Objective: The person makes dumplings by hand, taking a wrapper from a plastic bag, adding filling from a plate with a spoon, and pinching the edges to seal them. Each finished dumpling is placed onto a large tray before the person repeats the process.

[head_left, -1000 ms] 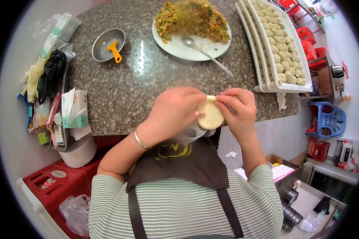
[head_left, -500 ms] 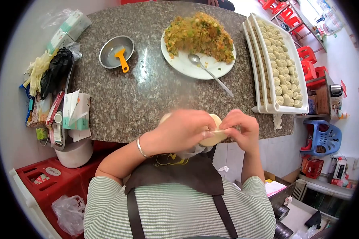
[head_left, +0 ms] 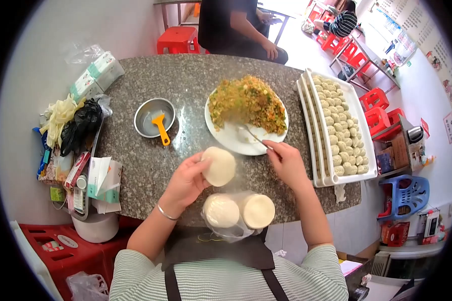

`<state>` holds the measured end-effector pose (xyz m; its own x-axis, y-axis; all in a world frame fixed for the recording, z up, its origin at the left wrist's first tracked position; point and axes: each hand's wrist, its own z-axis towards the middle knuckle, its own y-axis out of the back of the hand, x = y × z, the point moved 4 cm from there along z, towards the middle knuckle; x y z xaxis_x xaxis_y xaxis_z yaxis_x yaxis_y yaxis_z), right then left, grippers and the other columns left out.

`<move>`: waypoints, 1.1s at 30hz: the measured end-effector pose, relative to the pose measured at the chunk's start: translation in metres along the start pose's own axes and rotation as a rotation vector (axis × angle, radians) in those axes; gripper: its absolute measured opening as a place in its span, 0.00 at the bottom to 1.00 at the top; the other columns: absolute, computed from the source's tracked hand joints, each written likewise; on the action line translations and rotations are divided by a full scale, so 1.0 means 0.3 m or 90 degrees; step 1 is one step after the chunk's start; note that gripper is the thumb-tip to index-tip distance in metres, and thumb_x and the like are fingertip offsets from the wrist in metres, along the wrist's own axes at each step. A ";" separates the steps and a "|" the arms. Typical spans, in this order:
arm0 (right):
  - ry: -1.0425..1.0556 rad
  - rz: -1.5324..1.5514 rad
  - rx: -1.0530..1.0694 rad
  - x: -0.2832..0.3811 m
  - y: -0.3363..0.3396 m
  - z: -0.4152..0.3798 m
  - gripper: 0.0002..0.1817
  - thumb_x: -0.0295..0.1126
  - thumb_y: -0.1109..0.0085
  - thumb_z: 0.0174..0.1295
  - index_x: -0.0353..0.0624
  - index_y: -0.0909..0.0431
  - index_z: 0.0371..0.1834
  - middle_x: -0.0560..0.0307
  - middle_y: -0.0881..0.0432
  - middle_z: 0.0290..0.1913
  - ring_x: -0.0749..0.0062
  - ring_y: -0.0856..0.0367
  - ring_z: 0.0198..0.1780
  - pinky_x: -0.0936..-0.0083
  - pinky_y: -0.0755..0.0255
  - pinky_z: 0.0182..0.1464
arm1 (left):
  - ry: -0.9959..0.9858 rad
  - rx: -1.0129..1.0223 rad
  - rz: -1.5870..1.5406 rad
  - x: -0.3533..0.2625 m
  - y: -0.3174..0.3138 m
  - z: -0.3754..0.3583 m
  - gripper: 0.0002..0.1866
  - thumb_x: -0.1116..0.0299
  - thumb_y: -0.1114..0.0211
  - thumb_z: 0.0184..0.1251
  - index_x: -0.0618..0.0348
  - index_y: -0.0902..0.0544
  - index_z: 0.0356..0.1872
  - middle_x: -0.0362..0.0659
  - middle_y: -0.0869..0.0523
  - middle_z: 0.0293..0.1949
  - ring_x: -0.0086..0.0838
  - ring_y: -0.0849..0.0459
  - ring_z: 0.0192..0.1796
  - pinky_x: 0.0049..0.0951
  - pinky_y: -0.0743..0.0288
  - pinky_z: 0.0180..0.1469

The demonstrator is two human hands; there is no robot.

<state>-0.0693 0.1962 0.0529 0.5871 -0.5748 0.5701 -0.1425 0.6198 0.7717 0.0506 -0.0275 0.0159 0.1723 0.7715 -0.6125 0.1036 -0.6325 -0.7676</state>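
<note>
My left hand (head_left: 188,175) pinches a single round dumpling wrapper (head_left: 220,166) by its left edge, above the granite table. In my right hand (head_left: 288,163) is the handle of a metal spoon (head_left: 256,139); its bowl rests at the front of a heap of chopped filling (head_left: 248,103). The filling lies on a white oval plate (head_left: 217,131). Below my hands, near the table's front edge, two stacks of wrappers stand side by side, the left stack (head_left: 221,210) and the right stack (head_left: 258,210), with a clear plastic bag (head_left: 231,234) around them.
White stacked trays (head_left: 370,168) of dumplings (head_left: 342,133) stand on the right. A steel bowl (head_left: 144,127) holds an orange-handled scraper (head_left: 161,129). Tissue boxes (head_left: 105,70) and gloves (head_left: 60,120) line the left side. Another person (head_left: 226,30) sits across the table (head_left: 135,170).
My hands have come apart from the wrappers. The left has lifted one wrapper; the right has reached forward and taken the spoon. The view has tilted up, showing people beyond the table.
</note>
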 end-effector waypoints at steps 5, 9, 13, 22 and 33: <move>-0.077 0.015 -0.168 0.025 0.136 0.204 0.15 0.26 0.45 0.67 0.42 0.18 0.55 0.54 0.19 0.27 0.80 0.27 0.28 0.79 0.32 0.31 | 0.012 -0.007 -0.102 0.025 0.026 0.013 0.17 0.68 0.46 0.75 0.65 0.26 0.59 0.47 0.17 0.54 0.32 0.15 0.53 0.34 0.19 0.58; -0.142 0.071 -0.069 -0.086 0.084 0.272 0.15 0.27 0.46 0.68 0.41 0.18 0.55 0.58 0.23 0.23 0.82 0.32 0.25 0.79 0.35 0.29 | 0.049 0.029 -0.103 0.046 0.040 0.015 0.17 0.68 0.47 0.75 0.67 0.26 0.59 0.48 0.17 0.55 0.33 0.16 0.55 0.35 0.20 0.59; -0.131 0.032 -0.007 -0.067 0.067 0.197 0.15 0.26 0.46 0.67 0.40 0.18 0.55 0.61 0.24 0.23 0.83 0.35 0.23 0.80 0.38 0.27 | 0.023 -0.058 -0.105 0.054 0.097 0.005 0.18 0.68 0.48 0.76 0.69 0.27 0.59 0.50 0.19 0.56 0.35 0.17 0.57 0.38 0.21 0.61; -0.152 0.099 0.006 -0.102 -0.007 -0.017 0.15 0.24 0.43 0.65 0.43 0.17 0.54 0.60 0.20 0.28 0.82 0.30 0.25 0.81 0.35 0.29 | 0.057 -0.080 -0.120 0.101 0.145 0.031 0.19 0.68 0.50 0.76 0.72 0.30 0.61 0.55 0.21 0.59 0.40 0.19 0.60 0.41 0.24 0.63; -0.162 0.128 0.045 -0.039 -0.059 -0.130 0.15 0.23 0.43 0.64 0.42 0.17 0.53 0.49 0.15 0.32 0.70 0.20 0.30 0.77 0.27 0.37 | 0.099 -0.036 -0.116 0.110 0.076 0.073 0.22 0.65 0.52 0.78 0.69 0.33 0.65 0.54 0.26 0.64 0.42 0.26 0.66 0.42 0.30 0.68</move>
<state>-0.0426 0.2129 0.0215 0.3251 -0.5654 0.7580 -0.2955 0.7007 0.6494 0.0372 -0.0151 -0.0259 0.2939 0.8561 -0.4251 0.2012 -0.4901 -0.8481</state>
